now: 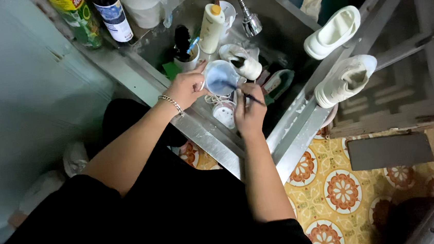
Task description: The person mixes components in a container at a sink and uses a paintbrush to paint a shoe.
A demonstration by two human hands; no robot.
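Note:
My left hand (186,88), a chain bracelet on its wrist, grips a small white cup (220,78) with bluish liquid, held tilted over a steel sink (205,133). My right hand (250,111) holds a thin dark brush (246,96) whose tip dips into the cup. Just beyond the cup a white shoe (243,62) lies in the sink. Below my hands sits another white shoe with laces (224,111), partly hidden by my right hand.
A faucet head (251,23) hangs over the sink. A squeeze bottle (212,27), a cup of brushes (185,52) and bottles (113,16) stand at the back. Two white shoes (333,30) (345,78) rest on the sink's right edge. Patterned floor tiles (343,189) lie at right.

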